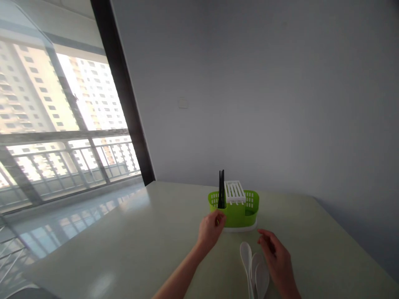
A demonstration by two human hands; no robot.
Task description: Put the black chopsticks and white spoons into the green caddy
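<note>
Looking down at a pale green table point(131, 245), you've got a lime green caddy point(237, 211) sitting toward the far side, close to the grey wall point(264, 91). It sits on a white tray base, has a white slotted rack point(235, 192) on top in the middle, and black chopsticks point(221, 189) stand upright in its left compartment.

Your left hand point(210, 229) is up against the near left corner of the caddy, fingers curled in fairly narrow. Looks like the fingertips touch the green wall just under the chopsticks, but the view's a bit soft there, so I can't swear it's actual contact. It isn't holding anything I can see.

Your right hand point(276, 257) is nearer to you and to the right, hovering low over the table with fingers loosely bent and half open, nothing in it. Just left of it lie the white spoons point(254, 268), bowls pointing away from you, overlapping each other; I can't quite count them. The hand is right beside them, maybe brushing the rightmost one.

Off to the left there's a big window point(59, 124) with a railing and apartment blocks outside.
</note>
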